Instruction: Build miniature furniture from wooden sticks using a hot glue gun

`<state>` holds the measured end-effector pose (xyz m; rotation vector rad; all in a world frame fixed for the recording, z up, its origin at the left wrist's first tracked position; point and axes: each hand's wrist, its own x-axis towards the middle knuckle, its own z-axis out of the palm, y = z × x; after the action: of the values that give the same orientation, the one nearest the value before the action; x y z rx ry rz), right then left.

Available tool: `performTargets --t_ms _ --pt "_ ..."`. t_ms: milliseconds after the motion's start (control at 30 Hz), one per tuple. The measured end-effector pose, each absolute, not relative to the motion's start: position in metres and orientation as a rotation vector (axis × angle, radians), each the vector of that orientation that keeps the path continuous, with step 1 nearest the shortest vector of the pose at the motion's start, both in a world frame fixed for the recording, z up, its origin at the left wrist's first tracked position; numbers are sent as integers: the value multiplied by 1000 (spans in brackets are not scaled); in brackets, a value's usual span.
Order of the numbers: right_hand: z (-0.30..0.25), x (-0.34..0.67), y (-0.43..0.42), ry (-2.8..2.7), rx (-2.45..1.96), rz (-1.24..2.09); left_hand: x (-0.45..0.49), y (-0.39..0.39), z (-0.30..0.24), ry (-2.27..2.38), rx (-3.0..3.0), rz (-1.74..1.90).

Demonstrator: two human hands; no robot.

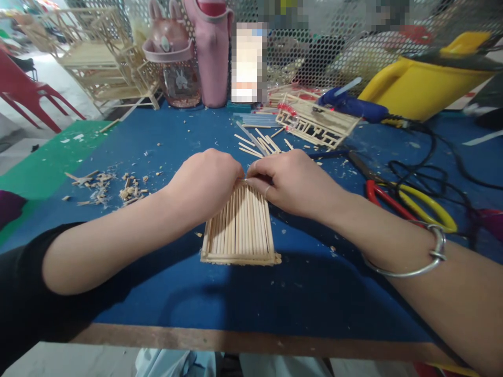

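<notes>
A small panel of wooden sticks (239, 230) lies flat on the blue table, its sticks side by side and a crosswise stick along the near edge. Both hands meet at its far end. My left hand (208, 180) is closed, its knuckles up and its fingertips mostly hidden behind the hand. My right hand (291, 178) pinches with thumb and forefinger at the panel's far edge, a ring on one finger. Whatever small piece lies between the fingertips is too hidden to name. Just beyond the hands are loose wooden sticks (263, 144).
A blue glue gun (353, 107), scissors (408, 204) and a black cable (432, 157) lie to the right. Behind are a wooden stick frame (320, 120), a yellow jug (428, 86), a pink bottle (214, 52) and a blurred phone-like screen (247, 63). Wood scraps (113, 186) lie left.
</notes>
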<state>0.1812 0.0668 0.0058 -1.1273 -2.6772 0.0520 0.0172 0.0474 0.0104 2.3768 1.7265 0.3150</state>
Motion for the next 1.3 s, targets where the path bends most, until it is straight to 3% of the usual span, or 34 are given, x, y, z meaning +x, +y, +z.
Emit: performTargets --t_ms 100,233,367,533,767,1000,1233,1300 --pt "11 186 72 -2553 -1156 224 14 51 9 1749 2582 136" --pt "21 196 85 -2180 -1333 604 10 53 8 1714 2617 192" --pt "20 200 90 -2212 -1468 800 9 51 7 1719 2625 207" --pt "11 196 87 -2484 -1292 713 10 51 6 1795 2600 200" --pt "10 191 81 -2443 -1257 455 11 50 7 1822 2564 233" --pt "7 183 73 -2543 -1162 262 13 47 10 1705 2480 350" --pt "7 185 74 -2538 -1150 271 -33 48 11 1465 2121 700" --pt "7 185 74 -2546 -1134 279 -44 43 7 1319 2126 641"
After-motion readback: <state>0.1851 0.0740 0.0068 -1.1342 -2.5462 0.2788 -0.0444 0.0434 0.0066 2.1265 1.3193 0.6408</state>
